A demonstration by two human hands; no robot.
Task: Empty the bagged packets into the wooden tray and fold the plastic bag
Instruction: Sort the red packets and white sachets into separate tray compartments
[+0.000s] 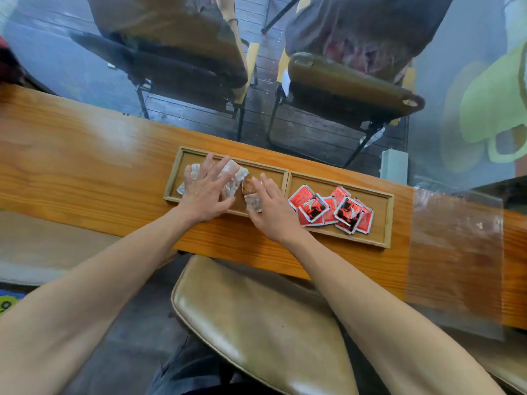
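Note:
A two-compartment wooden tray (286, 178) lies on the wooden counter. Its right compartment holds several red packets (330, 209) in a loose heap. Several silvery, clear-fronted packets (232, 175) lie in the left compartment. My left hand (205, 189) lies flat on those packets with straight, spread fingers. My right hand (269, 206) rests flat beside it, fingers straight, touching a brown-and-silver packet (251, 195) near the divider. A clear plastic bag (456, 252) lies flat on the counter to the right of the tray, away from both hands.
The wooden counter (85, 166) runs left to right against a glass pane. A brown padded stool (256, 323) stands between me and the counter. Two chairs (342, 89) stand beyond the glass. A grey box (395, 166) sits at the counter's far edge.

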